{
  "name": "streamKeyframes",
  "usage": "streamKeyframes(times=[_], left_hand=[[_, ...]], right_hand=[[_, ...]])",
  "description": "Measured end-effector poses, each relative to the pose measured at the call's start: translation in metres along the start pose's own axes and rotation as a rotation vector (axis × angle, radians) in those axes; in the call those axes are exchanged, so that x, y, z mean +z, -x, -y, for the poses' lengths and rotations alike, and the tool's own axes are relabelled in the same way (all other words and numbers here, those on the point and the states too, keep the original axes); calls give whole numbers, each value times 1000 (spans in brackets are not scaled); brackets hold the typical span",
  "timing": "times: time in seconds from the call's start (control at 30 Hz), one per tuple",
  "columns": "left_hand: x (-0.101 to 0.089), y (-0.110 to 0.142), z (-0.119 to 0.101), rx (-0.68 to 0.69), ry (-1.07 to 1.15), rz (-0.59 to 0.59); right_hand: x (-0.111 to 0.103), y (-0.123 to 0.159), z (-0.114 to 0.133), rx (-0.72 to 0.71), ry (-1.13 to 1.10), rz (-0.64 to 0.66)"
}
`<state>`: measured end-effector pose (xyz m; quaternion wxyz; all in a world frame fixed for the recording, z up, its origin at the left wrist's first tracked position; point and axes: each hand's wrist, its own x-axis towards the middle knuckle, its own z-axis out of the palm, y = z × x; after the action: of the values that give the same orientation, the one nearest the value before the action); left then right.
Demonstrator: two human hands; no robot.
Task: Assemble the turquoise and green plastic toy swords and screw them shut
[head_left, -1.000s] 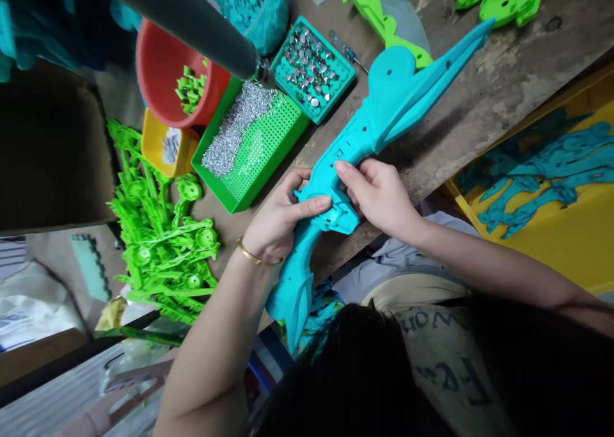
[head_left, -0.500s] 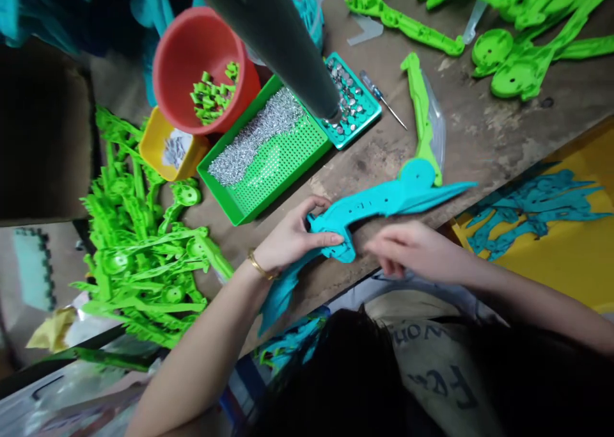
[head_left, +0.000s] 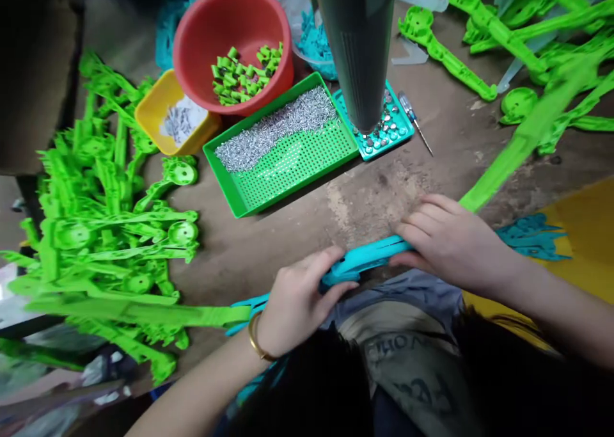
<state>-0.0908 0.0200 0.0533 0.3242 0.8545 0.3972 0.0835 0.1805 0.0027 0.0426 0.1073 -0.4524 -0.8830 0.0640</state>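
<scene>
A turquoise plastic toy bow [head_left: 367, 258] lies across both my hands near the table's front edge, its narrow side turned up. Bright green arms extend from its two ends: the left arm [head_left: 182, 313] reaches over a green heap, and the right arm [head_left: 508, 158] slants up and away. My left hand [head_left: 300, 293] is wrapped round the turquoise body, thumb nearest me. Over its right part, my right hand [head_left: 453, 242] is closed with the fingers on the far side. The palms hide where much of the body runs.
Loose green parts [head_left: 96, 232] heap at left; more green parts [head_left: 532, 40] lie at right. Behind stand a red bowl [head_left: 192, 59], yellow tub [head_left: 144, 114], green screw tray [head_left: 268, 187], turquoise tray [head_left: 405, 130] and screwdriver [head_left: 415, 122]. A dark post [head_left: 364, 59] hangs over the trays.
The toy bow has turned from its broad face onto its narrow side. My right hand, off it half a second ago, has closed on it again. The view has shifted too.
</scene>
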Motion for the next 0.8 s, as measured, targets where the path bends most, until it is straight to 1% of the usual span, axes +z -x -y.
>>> streamKeyframes(times=[0.07,0.17,0.23,0.33,0.4,0.43,0.47,0.53,0.6,0.67,0.7,0.73,0.77,0.8], left_hand=[[3,3,-1,17,-19,-24],[7,3,1,1,-20,-33],[7,-1,3,-26,4,-16],[1,-12,9,-164,34,86],[-7,-23,10,-261,22,210],[-11,-30,10,-270,-7,264],[-14,-37,7,-249,-53,300],[-14,-54,-5,-159,-188,319],[-6,-72,-22,-84,-316,316],[8,-87,-36,-84,-393,350],[15,-94,-41,-99,-411,368],[21,-98,-42,-115,-418,379],[26,-102,-41,-128,-419,385],[28,-104,-38,-135,-419,387]], right_hand=[[4,-2,1,-16,35,28],[9,-1,-1,-43,81,-11],[12,-2,-5,-63,93,-46],[17,-5,-11,-65,90,-120],[21,-8,-15,-25,82,-150],[23,-9,-17,4,79,-147],[25,-11,-18,36,77,-131],[29,-13,-19,93,71,-73],[33,-16,-18,133,54,-13],[34,-17,-18,134,12,-7],[34,-15,-19,124,-21,-40],[33,-11,-22,122,-55,-101],[31,-5,-25,154,-83,-197],[29,3,-29,236,-99,-319]])
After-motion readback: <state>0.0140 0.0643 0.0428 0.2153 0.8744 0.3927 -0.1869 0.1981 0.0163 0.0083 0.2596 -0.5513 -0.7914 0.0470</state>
